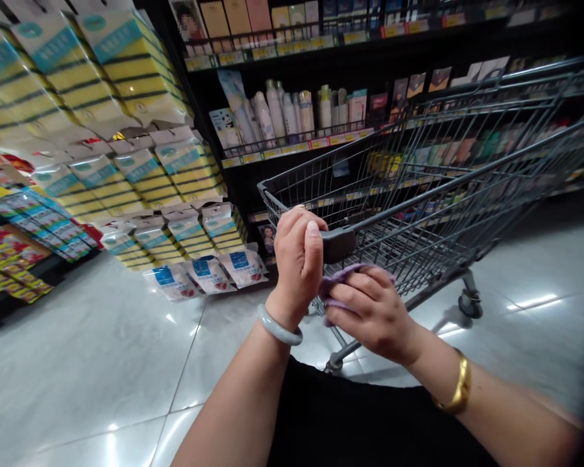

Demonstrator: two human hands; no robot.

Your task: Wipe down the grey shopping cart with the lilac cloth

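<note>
My left hand (296, 259), with a pale bangle at the wrist, wraps around the handle (339, 244) of a grey wire shopping cart (433, 188), near its corner. Its thumb lies on top, and most of the bar under the fingers is hidden. Just below the handle, my right hand (372, 314), with a gold bracelet, closes on a crumpled purple cloth (338, 292). Part of the cloth shows between and beyond its fingers. Whether the cloth touches the handle from underneath I cannot tell. The part of the cart basket that I see holds no goods.
Dark shelves (292, 152) with bottles and boxes run behind the cart. At left hang stacked yellow striped packs (131, 71), with white bags (207, 272) beneath. Another display (43, 220) stands farther left. A cart wheel (470, 303) rests on the shiny tiled floor (111, 350).
</note>
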